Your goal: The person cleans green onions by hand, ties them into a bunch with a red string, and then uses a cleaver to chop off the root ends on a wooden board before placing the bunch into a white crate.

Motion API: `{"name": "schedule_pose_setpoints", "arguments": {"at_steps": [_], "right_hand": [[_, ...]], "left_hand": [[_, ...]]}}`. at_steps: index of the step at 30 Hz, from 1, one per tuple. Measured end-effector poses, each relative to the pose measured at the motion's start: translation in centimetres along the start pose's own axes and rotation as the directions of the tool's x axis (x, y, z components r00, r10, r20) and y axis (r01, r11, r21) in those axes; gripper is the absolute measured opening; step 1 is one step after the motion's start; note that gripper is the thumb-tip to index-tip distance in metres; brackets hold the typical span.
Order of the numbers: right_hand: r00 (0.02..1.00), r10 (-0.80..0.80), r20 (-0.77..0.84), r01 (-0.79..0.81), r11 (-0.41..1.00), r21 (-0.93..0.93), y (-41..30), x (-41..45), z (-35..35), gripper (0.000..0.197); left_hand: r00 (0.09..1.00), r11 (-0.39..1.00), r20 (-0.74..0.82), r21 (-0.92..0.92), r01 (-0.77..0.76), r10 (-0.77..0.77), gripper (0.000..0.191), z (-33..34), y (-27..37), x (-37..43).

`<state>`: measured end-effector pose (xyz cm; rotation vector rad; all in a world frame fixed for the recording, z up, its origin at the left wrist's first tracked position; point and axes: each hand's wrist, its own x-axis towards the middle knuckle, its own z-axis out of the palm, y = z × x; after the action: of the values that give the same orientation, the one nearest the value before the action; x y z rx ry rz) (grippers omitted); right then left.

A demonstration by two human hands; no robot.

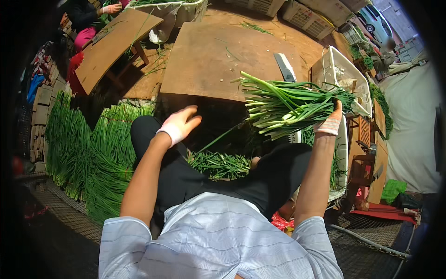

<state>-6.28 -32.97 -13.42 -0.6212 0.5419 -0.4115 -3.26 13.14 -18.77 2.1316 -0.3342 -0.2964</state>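
My right hand [332,120], in a glove with an orange palm side and a pale cuff, grips a bunch of garlic chives [289,108] by its leafy end. The pale stems point left over the near right edge of the wooden table [209,59]. My gloved left hand [181,125] is held above my left knee, fingers apart, with nothing in it. On the table, just beyond the bunch, lies a broad-bladed knife [285,67]; its near end is covered by the leaves. Cut green leaves [223,165] lie in a heap between my feet.
Tied chive bundles [115,139] stand at my left. A white plastic crate [343,153] holding greens is by my right leg, another crate [364,90] beyond it. At the upper left, a person's gloved hand [110,9] is near a small wooden bench [116,45]. Another person [385,55] sits far right.
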Motion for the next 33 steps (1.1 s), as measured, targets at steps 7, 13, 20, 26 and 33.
{"name": "schedule_pose_setpoints", "arguments": {"at_steps": [7, 13, 20, 26, 33], "right_hand": [[1.0, 0.021, -0.017, -0.021, 1.0, 0.003, 1.4, -1.7, 1.9, 0.04], [0.997, 0.007, -0.08, -0.009, 0.999, -0.034, 0.2, -1.5, 1.5, 0.037], [0.992, -0.054, -0.114, 0.05, 0.998, -0.04, -2.4, 0.6, -0.2, 0.033], [0.987, -0.064, -0.148, 0.055, 0.996, -0.064, -1.3, -0.7, 1.1, 0.034], [0.994, -0.047, -0.097, 0.043, 0.998, -0.046, 0.6, -1.0, 0.9, 0.04]], "left_hand": [[0.843, 0.847, -0.143, -0.046, -0.53, 0.519, 0.027, -1.1, 9.1, 3.2], [0.785, 0.81, -0.22, 0.269, -0.522, 0.579, 0.006, -1.2, 7.6, 3.3], [0.719, 0.577, 0.544, 0.78, -0.243, -0.432, 0.034, -0.7, -2.7, -0.4], [0.899, 0.95, 0.437, -0.297, 0.097, 0.045, 0.067, 2.8, 3.5, -1.0], [0.893, 0.742, 0.431, -0.555, 0.376, -0.13, 0.018, 4.8, 11.5, 0.3]]}}
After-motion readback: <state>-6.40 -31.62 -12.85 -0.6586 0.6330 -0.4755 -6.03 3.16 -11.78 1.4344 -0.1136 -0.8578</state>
